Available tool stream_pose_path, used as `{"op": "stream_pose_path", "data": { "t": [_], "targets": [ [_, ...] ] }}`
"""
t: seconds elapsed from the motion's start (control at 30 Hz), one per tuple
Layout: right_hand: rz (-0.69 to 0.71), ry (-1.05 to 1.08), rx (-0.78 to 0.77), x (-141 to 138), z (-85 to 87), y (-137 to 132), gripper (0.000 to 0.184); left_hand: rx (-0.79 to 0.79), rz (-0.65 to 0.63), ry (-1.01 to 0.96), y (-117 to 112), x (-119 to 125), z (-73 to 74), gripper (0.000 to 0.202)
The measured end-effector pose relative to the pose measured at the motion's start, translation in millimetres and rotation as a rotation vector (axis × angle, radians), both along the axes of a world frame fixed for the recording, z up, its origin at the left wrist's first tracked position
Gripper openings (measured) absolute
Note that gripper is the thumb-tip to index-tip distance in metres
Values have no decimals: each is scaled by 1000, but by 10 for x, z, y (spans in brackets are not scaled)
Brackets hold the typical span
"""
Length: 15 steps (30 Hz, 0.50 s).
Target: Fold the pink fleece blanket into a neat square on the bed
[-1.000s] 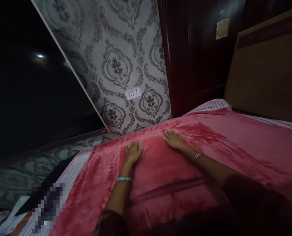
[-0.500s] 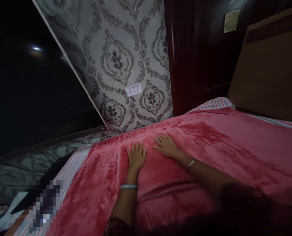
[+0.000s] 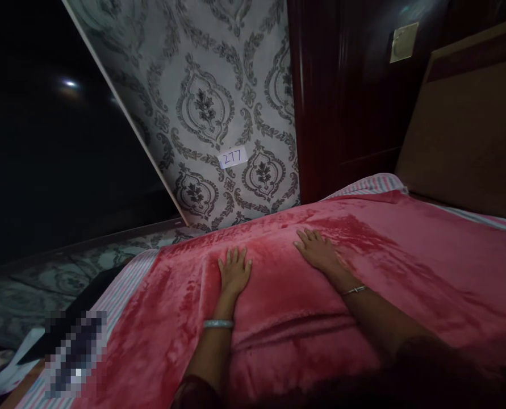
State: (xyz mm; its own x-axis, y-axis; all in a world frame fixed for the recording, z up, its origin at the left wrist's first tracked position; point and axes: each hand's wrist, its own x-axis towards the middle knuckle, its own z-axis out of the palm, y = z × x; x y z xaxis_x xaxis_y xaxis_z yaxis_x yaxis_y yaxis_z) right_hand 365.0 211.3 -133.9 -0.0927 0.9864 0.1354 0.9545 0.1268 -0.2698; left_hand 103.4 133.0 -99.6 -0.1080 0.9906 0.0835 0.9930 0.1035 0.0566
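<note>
A plush red blanket (image 3: 406, 272) covers the bed in front of me. My left hand (image 3: 234, 271) lies flat on it, palm down, fingers spread, a pale bangle on the wrist. To its right my right hand (image 3: 319, 250) also rests flat on the blanket with fingers stretched out and a thin bracelet on the wrist. Neither hand holds anything. A fold line runs across the blanket below my forearms.
A striped sheet (image 3: 369, 183) shows past the blanket's edges. The brown headboard (image 3: 469, 125) stands at right, dark wooden panelling (image 3: 342, 102) behind it. Patterned wallpaper (image 3: 210, 113) carries a paper label "277" (image 3: 233, 157). A blurred dark object (image 3: 76, 352) lies at lower left.
My right hand has slid to the right across the blanket, away from my left hand. The left hand has stayed almost in place.
</note>
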Motion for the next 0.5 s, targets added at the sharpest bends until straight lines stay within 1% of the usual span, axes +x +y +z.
{"op": "stream_pose_path", "data": {
  "t": [0.1, 0.17, 0.2, 0.27, 0.33, 0.4, 0.47, 0.5],
  "targets": [
    [-18, -13, 41, -38, 1, -16, 60, -104, 60, -42, 55, 113, 158, 62],
    [-29, -18, 63, -52, 0, -27, 59, -102, 51, -66, 120, 316, 279, 65],
    [-33, -21, 70, -55, 0, -34, 59, -81, 11, -76, 159, 455, 326, 66],
    [-29, -30, 85, -54, 3, -50, 58, -46, -134, -96, 239, 772, 364, 65],
    [-16, -46, 96, -47, 6, -64, 57, -54, -259, -121, 307, 1068, 312, 64],
    [-7, -58, 102, -40, 5, -72, 56, -61, -308, -121, 351, 1266, 196, 63],
    [-13, -58, 104, -38, -4, -70, 57, -46, -313, -93, 374, 1324, 73, 64],
    [-18, -54, 109, -38, -13, -65, 57, -39, -311, -75, 381, 1298, 29, 64]
  ]
}}
